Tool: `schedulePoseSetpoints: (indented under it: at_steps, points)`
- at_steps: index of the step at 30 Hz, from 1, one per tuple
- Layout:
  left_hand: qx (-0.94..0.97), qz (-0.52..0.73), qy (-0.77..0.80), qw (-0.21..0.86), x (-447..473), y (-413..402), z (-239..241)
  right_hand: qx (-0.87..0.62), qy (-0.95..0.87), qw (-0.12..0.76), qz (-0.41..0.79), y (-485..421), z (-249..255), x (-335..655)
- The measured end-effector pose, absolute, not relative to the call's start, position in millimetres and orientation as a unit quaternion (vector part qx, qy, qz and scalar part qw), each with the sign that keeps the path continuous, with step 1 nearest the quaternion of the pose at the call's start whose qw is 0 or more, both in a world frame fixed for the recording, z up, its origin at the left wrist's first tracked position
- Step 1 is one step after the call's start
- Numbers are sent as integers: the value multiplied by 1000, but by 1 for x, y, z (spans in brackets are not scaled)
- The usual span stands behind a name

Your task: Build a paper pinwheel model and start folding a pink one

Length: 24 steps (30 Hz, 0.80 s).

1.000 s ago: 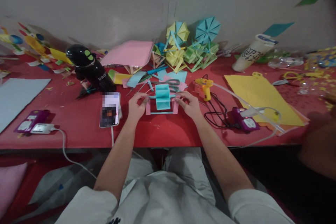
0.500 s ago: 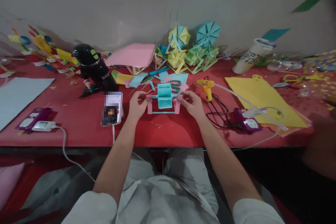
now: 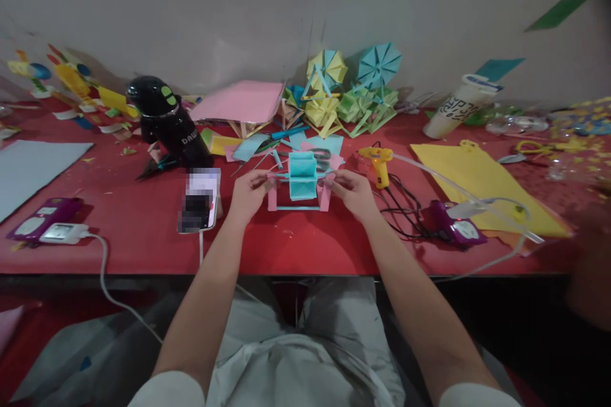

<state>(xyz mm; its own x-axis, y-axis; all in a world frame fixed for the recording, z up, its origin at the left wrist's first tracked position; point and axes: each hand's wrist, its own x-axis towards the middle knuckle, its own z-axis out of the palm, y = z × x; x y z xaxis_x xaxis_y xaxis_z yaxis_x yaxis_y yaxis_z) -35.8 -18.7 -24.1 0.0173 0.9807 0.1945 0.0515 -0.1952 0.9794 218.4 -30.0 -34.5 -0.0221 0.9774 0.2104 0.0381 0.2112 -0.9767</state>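
Note:
A small paper model stands on the red table in front of me. Its light-blue folded paddle wheel (image 3: 302,176) sits on a thin blue axle between a left pink paper support (image 3: 272,196) and a right pink paper support (image 3: 324,197). A blue rod (image 3: 298,208) joins the two supports at the bottom. At the axle's left end my left hand (image 3: 252,189) is closed in a pinch. On the opposite end, beside the right support, my right hand (image 3: 352,191) is pinched likewise. The fingers partly hide both axle ends.
Right of the model lies a yellow glue gun (image 3: 379,162) with a black cable. Scissors (image 3: 323,158) and paper scraps lie behind it. A phone (image 3: 199,200) stands on the left, near a black bottle (image 3: 167,121). Folded paper wheels (image 3: 379,63) lean at the wall.
Both hands stay at the axle ends of the model. The paddle wheel's panels appear slightly turned. My view has shifted a little.

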Motion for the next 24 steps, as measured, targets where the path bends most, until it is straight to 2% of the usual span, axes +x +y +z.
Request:
schedulePoseSetpoints:
  at_steps: [9,24]
  points:
    - [525,558,466,442,-33,-17,-25,-436,-530,560,463,-27,-34,217]
    - [518,553,477,445,-32,-14,-31,-456,-518,575,440,-20,-39,218]
